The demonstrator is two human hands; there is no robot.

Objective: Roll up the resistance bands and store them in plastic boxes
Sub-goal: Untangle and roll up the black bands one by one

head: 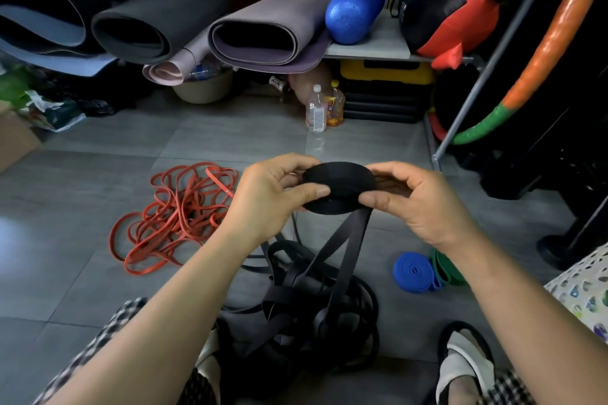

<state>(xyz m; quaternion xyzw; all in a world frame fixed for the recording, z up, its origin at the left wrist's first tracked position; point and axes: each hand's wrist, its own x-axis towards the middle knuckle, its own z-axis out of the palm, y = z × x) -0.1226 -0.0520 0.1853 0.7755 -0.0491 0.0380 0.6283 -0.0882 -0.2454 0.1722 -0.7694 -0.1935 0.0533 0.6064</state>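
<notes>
Head view, then: how many bands do you count?

— 1 black roll (339,187) held up between both hands, its 2 loose straps (348,250) dropping to a tangled black pile (316,312) on the floor (98,181); I cannot count the bands in that pile. To the left lies a loose heap of red bands (177,214), also too tangled to count. To the right sit 2 finished rolls touching each other, 1 blue (415,271) and 1 green (448,268).

— And the hands?

— Left hand (273,197) grips the roll's left edge, thumb pressed on the near face, fingers (292,163) curled over the top. Right hand (418,200) pinches the right edge, thumb on the near side, fingers (388,171) behind. Both forearms reach forward, bare, meeting over the floor.

— Anything behind?

— 2 bottles (324,108) stand on the floor below a shelf (371,46) carrying rolled mats.
</notes>
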